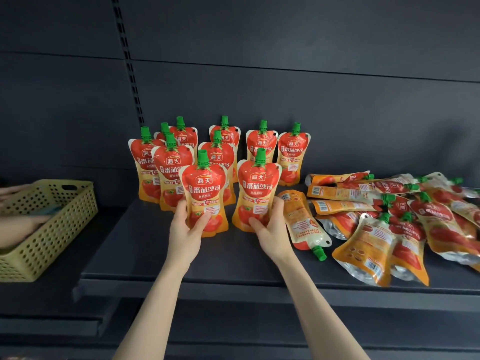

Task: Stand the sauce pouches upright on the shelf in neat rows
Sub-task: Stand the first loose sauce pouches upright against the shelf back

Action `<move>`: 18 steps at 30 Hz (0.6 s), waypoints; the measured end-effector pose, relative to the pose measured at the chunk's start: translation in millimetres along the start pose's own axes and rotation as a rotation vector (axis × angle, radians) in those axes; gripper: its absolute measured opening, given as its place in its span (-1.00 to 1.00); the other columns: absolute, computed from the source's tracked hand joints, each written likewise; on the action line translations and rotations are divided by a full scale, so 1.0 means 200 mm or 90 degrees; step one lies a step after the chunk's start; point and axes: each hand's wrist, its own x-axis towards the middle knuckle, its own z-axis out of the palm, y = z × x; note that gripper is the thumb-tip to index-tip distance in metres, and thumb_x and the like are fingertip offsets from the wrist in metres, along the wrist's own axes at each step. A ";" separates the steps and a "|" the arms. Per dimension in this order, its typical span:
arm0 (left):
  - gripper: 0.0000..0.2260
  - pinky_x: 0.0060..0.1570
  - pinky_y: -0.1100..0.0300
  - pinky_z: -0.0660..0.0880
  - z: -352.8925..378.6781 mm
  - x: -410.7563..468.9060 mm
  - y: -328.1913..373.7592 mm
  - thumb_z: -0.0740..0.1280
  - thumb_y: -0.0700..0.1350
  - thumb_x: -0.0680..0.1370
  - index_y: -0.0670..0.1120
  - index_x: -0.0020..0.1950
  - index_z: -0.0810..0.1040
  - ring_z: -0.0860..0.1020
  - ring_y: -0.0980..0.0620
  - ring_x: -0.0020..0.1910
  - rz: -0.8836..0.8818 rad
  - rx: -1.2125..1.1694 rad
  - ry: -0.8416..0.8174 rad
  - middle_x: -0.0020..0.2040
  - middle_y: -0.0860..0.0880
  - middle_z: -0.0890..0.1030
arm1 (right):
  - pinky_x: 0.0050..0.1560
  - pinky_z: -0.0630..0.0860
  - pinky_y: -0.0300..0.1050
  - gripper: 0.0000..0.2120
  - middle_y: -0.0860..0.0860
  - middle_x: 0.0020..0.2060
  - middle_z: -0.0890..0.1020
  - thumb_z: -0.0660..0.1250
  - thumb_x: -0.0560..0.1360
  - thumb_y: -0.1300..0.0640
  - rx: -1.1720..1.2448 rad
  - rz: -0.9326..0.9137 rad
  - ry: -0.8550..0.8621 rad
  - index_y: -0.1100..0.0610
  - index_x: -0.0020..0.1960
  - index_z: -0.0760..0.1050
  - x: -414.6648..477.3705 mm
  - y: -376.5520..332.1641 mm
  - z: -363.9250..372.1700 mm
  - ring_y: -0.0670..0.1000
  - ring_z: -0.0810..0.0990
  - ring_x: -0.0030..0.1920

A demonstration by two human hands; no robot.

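Several red-and-orange sauce pouches with green caps stand upright in rows at the back of the dark shelf [155, 245]. My left hand [185, 229] grips the lower part of a front upright pouch [204, 188]. To its right, my right hand [270, 227] grips the base of a second upright pouch [258, 188]. Both pouches stand on the shelf in front of the rows. A heap of several lying pouches [389, 216] covers the shelf's right side, and one lying pouch [301, 219] rests just right of my right hand.
A yellow-green perforated basket [49, 229] sits on the neighbouring shelf at left, with another person's hands [15, 224] at it. A slotted upright post [132, 74] runs up the dark back panel. The shelf's front edge [233, 284] lies below my wrists.
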 end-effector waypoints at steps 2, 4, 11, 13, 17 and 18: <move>-0.58 0.12 0.16 0.48 -0.02 0.02 0.00 0.34 -0.04 0.51 0.00 0.33 0.33 0.50 0.12 0.18 0.004 0.013 -0.013 0.20 0.07 0.52 | 0.25 0.46 -0.14 -0.52 -0.02 0.21 0.47 0.30 0.51 0.32 -0.029 0.001 -0.024 0.15 0.34 0.18 0.03 0.01 0.01 -0.07 0.44 0.26; -0.59 0.13 0.19 0.47 -0.04 0.04 0.01 0.34 -0.07 0.52 -0.02 0.34 0.33 0.50 0.12 0.18 0.009 0.029 -0.041 0.19 0.07 0.52 | 0.25 0.45 -0.13 -0.56 -0.03 0.19 0.48 0.28 0.52 0.31 -0.044 0.009 -0.045 0.14 0.32 0.21 0.06 0.01 0.01 -0.07 0.45 0.25; -0.55 0.15 0.16 0.43 -0.07 0.09 -0.01 0.36 -0.10 0.50 -0.07 0.34 0.28 0.47 0.09 0.20 -0.004 0.111 -0.044 0.24 0.02 0.49 | 0.24 0.45 -0.12 -0.57 -0.01 0.25 0.49 0.31 0.53 0.19 -0.089 0.027 -0.025 0.09 0.33 0.23 0.10 0.03 0.03 -0.04 0.45 0.28; -0.56 0.10 0.20 0.40 -0.06 0.08 0.00 0.36 -0.12 0.50 -0.08 0.32 0.28 0.46 0.10 0.17 0.002 0.144 -0.032 0.23 0.00 0.49 | 0.21 0.45 -0.16 -0.55 0.01 0.25 0.49 0.32 0.52 0.18 -0.088 0.036 -0.012 0.11 0.34 0.21 0.10 0.03 0.03 -0.05 0.45 0.27; -0.54 0.09 0.22 0.37 -0.05 0.08 0.01 0.33 -0.11 0.53 -0.09 0.36 0.24 0.43 0.09 0.20 -0.001 0.176 -0.042 0.25 0.01 0.45 | 0.27 0.45 -0.05 -0.57 0.00 0.23 0.50 0.31 0.53 0.16 -0.112 0.041 -0.012 0.10 0.33 0.23 0.10 0.02 0.03 -0.02 0.47 0.27; -0.53 0.10 0.19 0.38 -0.05 0.08 0.01 0.33 -0.10 0.53 -0.09 0.37 0.23 0.43 0.06 0.23 -0.006 0.190 -0.041 0.28 -0.01 0.45 | 0.29 0.46 0.03 -0.57 0.00 0.23 0.50 0.32 0.52 0.15 -0.119 0.044 -0.010 0.09 0.33 0.24 0.10 0.02 0.04 0.00 0.47 0.27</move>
